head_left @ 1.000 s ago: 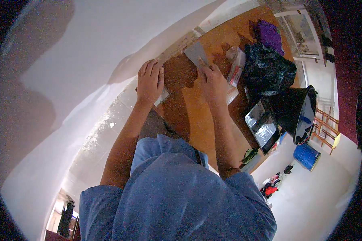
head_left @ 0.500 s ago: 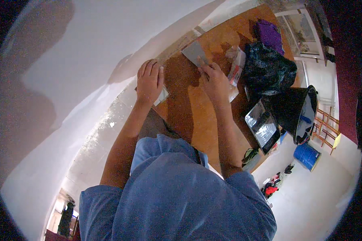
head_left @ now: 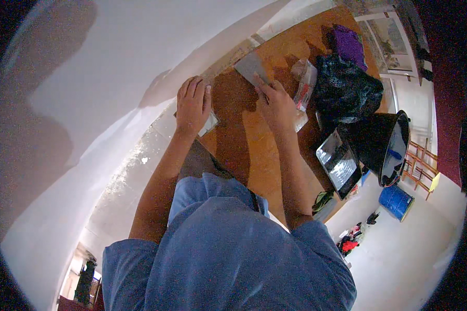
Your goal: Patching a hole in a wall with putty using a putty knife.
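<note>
My right hand [head_left: 276, 106] is closed at the near corner of a flat grey rectangular piece [head_left: 250, 67], with the fingertips on it. The piece lies low over the brown tabletop, near the wall. My left hand [head_left: 193, 106] rests palm down at the table's left edge, fingers stretched out. Partly under its wrist shows a whitish flat thing [head_left: 209, 124], mostly hidden by the hand. Just right of my right hand lies a clear plastic packet [head_left: 307, 83] with a red mark.
Along the table's [head_left: 264, 155] right side are a black plastic bag [head_left: 345, 88], a purple cloth [head_left: 349, 45], a dark-framed tablet-like screen [head_left: 339, 160] and a black bucket-like container [head_left: 381, 142]. Beyond stand a blue drum [head_left: 396, 202] and a wooden rack [head_left: 421, 163]. A white wall [head_left: 114, 62] rises at left.
</note>
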### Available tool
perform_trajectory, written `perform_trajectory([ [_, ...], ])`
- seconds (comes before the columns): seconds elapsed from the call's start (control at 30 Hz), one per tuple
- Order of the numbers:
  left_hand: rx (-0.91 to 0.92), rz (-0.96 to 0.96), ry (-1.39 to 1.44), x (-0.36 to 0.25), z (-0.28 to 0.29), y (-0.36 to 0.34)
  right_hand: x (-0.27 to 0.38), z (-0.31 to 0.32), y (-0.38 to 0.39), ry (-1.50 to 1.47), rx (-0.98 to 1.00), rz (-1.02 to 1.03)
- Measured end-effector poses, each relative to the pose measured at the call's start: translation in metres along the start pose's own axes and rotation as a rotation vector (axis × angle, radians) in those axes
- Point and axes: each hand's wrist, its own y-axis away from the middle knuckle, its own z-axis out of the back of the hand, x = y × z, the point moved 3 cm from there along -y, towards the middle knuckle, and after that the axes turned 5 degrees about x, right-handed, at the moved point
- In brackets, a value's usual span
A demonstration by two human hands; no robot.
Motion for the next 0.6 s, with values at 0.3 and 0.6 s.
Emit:
perform_trajectory([
  [0.3,0.008,0.0,-0.02,-0.0011,0.0013,-0.0014,0.008,0.0059,-0.0021,0.043,0.039,-0.117],
  [0.6,0.002,0.003,-0.02,-0.0005,-0.0012,-0.0007,0.0075,0.0053,-0.0007,-0.011,-0.026,-0.04],
])
